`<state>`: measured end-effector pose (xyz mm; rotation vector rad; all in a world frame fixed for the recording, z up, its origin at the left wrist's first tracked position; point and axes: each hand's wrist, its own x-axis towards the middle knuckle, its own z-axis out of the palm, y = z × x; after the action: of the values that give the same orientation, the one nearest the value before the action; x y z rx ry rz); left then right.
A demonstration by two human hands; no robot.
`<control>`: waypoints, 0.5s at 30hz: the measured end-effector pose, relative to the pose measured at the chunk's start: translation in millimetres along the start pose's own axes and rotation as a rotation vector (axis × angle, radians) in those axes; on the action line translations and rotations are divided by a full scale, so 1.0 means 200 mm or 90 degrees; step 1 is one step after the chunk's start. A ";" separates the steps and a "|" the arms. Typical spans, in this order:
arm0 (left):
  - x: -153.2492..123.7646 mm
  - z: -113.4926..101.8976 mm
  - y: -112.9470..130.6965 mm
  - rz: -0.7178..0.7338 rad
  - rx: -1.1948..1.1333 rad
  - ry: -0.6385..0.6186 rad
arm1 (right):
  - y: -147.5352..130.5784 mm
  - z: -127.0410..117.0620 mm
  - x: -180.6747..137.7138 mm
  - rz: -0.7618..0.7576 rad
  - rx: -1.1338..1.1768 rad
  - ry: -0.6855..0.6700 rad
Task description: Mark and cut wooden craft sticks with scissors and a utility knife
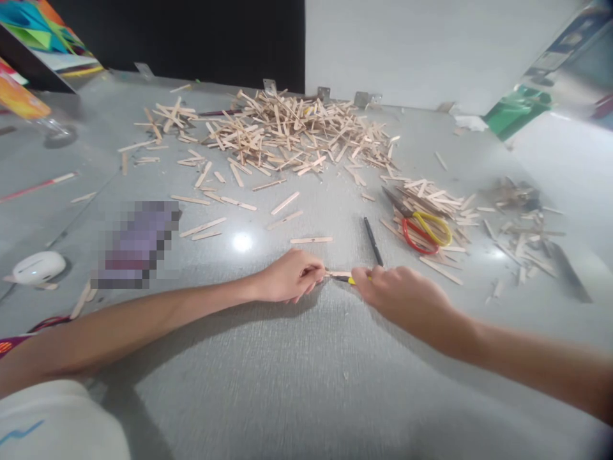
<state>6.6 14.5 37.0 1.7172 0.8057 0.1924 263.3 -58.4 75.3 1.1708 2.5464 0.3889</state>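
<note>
Fingers of my left hand are closed on the end of a wooden craft stick at the middle of the table. My right hand is wrapped round a yellow-handled tool, which looks like a craft knife; most of it is hidden in the fist. Its dark tip lies against or just beside the stick, close to my left fingertips. Just beyond my hands lies another craft stick with a dark mark at its middle. A black pen rests beyond my right knuckles.
A large pile of craft sticks spreads across the back. Scissors with red and yellow handles lie on a smaller pile at right. At left are a blurred-out phone and a white earbud case. A white container stands front left.
</note>
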 end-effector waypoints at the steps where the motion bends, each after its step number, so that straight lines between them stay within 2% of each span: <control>1: 0.00 0.00 0.00 -0.001 0.000 0.000 | -0.01 0.00 -0.01 0.009 -0.002 0.008; 6: 0.00 0.00 0.01 -0.002 0.003 0.005 | 0.02 0.06 0.01 -0.048 0.014 0.022; 11: 0.00 0.01 0.02 -0.003 0.006 0.006 | -0.04 0.01 -0.01 0.019 -0.020 0.022; 15: 0.01 0.00 0.01 -0.013 0.001 0.001 | -0.02 0.01 -0.01 -0.001 -0.015 0.017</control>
<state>9.7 14.9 38.6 1.7097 0.8246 0.1794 262.2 -63.5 73.0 1.1628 2.5584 0.4350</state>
